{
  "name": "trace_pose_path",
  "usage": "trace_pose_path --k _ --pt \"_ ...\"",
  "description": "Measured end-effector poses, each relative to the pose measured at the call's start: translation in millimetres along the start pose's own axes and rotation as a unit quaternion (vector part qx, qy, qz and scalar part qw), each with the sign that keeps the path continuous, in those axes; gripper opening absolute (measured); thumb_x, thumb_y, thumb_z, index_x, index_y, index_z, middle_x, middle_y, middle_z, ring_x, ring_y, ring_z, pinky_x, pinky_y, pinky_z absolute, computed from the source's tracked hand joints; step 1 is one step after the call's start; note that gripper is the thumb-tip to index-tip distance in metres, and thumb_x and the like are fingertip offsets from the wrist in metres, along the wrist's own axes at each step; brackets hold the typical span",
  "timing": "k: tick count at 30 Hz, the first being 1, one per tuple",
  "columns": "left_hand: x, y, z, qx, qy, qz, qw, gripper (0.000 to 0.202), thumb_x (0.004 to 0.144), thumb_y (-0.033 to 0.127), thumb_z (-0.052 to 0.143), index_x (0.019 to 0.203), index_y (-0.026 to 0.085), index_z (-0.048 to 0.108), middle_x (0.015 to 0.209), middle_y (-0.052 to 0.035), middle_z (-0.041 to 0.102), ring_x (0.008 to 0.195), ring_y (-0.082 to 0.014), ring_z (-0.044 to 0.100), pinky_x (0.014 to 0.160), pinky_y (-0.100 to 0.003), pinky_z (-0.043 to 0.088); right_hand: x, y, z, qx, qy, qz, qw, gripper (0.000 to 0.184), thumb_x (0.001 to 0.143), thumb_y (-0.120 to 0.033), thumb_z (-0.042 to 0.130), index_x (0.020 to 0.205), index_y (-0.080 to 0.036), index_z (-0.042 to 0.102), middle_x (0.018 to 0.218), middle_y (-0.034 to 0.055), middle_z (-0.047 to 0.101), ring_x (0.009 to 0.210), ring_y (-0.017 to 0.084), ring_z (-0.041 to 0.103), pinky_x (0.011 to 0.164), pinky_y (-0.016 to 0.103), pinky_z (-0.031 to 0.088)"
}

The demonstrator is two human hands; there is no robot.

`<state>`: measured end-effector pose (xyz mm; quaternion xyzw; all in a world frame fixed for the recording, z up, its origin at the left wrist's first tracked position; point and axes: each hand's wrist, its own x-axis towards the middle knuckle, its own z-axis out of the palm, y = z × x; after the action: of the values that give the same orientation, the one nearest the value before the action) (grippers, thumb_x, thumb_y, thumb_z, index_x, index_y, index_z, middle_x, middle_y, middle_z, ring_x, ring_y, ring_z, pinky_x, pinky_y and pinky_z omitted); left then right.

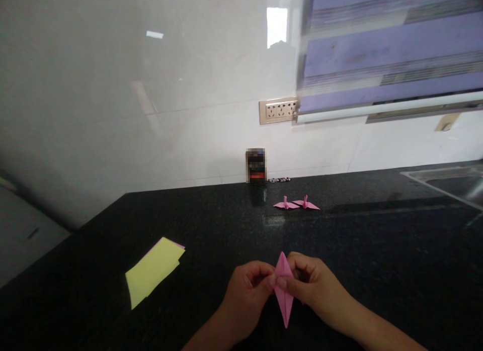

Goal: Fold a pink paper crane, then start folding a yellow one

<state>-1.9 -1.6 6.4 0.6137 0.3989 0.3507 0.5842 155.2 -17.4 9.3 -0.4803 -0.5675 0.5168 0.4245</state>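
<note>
Low in the frame, just right of centre, there's the pink folded paper (286,308), a slim diamond with its tips pointing up and down! The left hand (245,293) pinches its left edge, fingers bent; the right hand (319,289) grips from the other side, thumb pressed across the front. Just above centre-right, two pink paper cranes (286,205) sit side by side on the black desk (215,223), and yellow sheets (153,270) lie lower left.
</note>
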Motion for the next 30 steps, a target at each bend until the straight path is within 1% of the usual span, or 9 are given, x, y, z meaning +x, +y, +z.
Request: trace_pose_path --k 3,7,11,15,18,20,24,27,30 --pt "-1.3 1.3 0.4 0.049 -0.001 0.001 0.999 0.022 0.074 0.032 0.052 0.068 0.013 0.061 0.065 -0.0032 0.059 0.062 -0.0139 0.052 0.058 -0.023 0.039 -2.0 2.3 3.6 0.012 0.015 0.007 1.000 0.029 0.064 -0.035 0.064 0.051 -0.015 0.047 0.057 -0.0044 0.039 0.049 0.007 0.035 0.045 0.019 0.028" --pt "-2.8 1.0 0.1 0.096 -0.003 0.001 0.995 0.021 0.075 0.030 0.050 0.067 0.014 0.061 0.063 -0.0025 0.058 0.060 -0.0132 0.051 0.056 -0.022 0.038 -1.7 3.0 3.2 0.030 0.018 0.024 0.999 0.030 0.066 -0.036 0.063 0.050 -0.015 0.050 0.054 -0.0044 0.041 0.045 0.006 0.035 0.042 0.019 0.026" --pt "-3.8 -1.1 2.2 0.108 -0.013 -0.009 0.994 0.019 0.073 0.028 0.052 0.065 0.013 0.061 0.062 -0.0019 0.057 0.058 -0.0124 0.049 0.053 -0.022 0.037 0.2 4.0 1.8 0.056 0.025 0.038 0.997 0.022 0.067 -0.035 0.062 0.060 -0.015 0.055 0.051 -0.0047 0.045 0.042 0.006 0.037 0.040 0.019 0.026" --pt "-1.8 -1.0 6.3 0.033 -0.018 -0.050 0.998 0.019 0.071 0.030 0.055 0.065 0.013 0.061 0.060 -0.0018 0.058 0.057 -0.0123 0.052 0.055 -0.022 0.040 0.7 2.3 -0.7 0.051 0.066 0.035 0.996 0.025 0.067 -0.036 0.061 0.055 -0.016 0.053 0.046 -0.0052 0.045 0.040 0.006 0.036 0.039 0.019 0.026" --pt "0.7 -0.2 8.0 -0.064 -0.014 -0.090 0.994 0.027 0.075 0.036 0.050 0.076 0.012 0.063 0.065 -0.0041 0.061 0.060 -0.0134 0.056 0.059 -0.025 0.044 0.5 0.6 -3.2 0.036 0.123 0.013 0.992 0.025 0.067 -0.035 0.061 0.053 -0.016 0.053 0.047 -0.0047 0.045 0.042 0.007 0.037 0.040 0.020 0.027" --pt "1.6 0.4 8.3 -0.104 -0.011 -0.111 0.988 0.033 0.076 0.040 0.047 0.086 0.012 0.062 0.067 -0.0056 0.063 0.059 -0.0137 0.058 0.058 -0.026 0.045 0.5 0.6 -4.3 0.028 0.140 0.006 0.990 0.023 0.069 -0.034 0.060 0.054 -0.016 0.055 0.048 -0.0044 0.046 0.042 0.007 0.037 0.041 0.020 0.027" --pt "0.6 1.6 8.4 -0.145 -0.017 -0.113 0.983 0.031 0.070 0.034 0.057 0.092 0.013 0.062 0.073 -0.0063 0.064 0.065 -0.0149 0.059 0.061 -0.027 0.046 0.5 3.8 -4.3 0.008 0.112 -0.021 0.993 0.019 0.071 -0.031 0.058 0.060 -0.016 0.059 0.057 -0.0023 0.048 0.046 0.008 0.041 0.043 0.021 0.032" --pt "-0.3 1.6 8.3 -0.168 -0.020 -0.114 0.979 0.025 0.064 0.024 0.065 0.085 0.012 0.063 0.071 -0.0057 0.065 0.065 -0.0145 0.059 0.062 -0.027 0.045 -0.3 6.5 -2.8 -0.015 0.096 -0.061 0.993 0.015 0.072 -0.028 0.058 0.063 -0.016 0.061 0.063 -0.0002 0.050 0.051 0.009 0.045 0.046 0.021 0.036" --pt "0.1 0.0 7.4 -0.176 0.008 -0.118 0.977 0.017 0.064 0.021 0.064 0.076 0.010 0.062 0.066 -0.0049 0.064 0.060 -0.0127 0.057 0.059 -0.026 0.045 -2.6 6.8 -0.7 -0.042 0.085 -0.108 0.990 0.009 0.073 -0.024 0.058 0.067 -0.018 0.063 0.067 0.0011 0.052 0.057 0.011 0.050 0.051 0.022 0.040"
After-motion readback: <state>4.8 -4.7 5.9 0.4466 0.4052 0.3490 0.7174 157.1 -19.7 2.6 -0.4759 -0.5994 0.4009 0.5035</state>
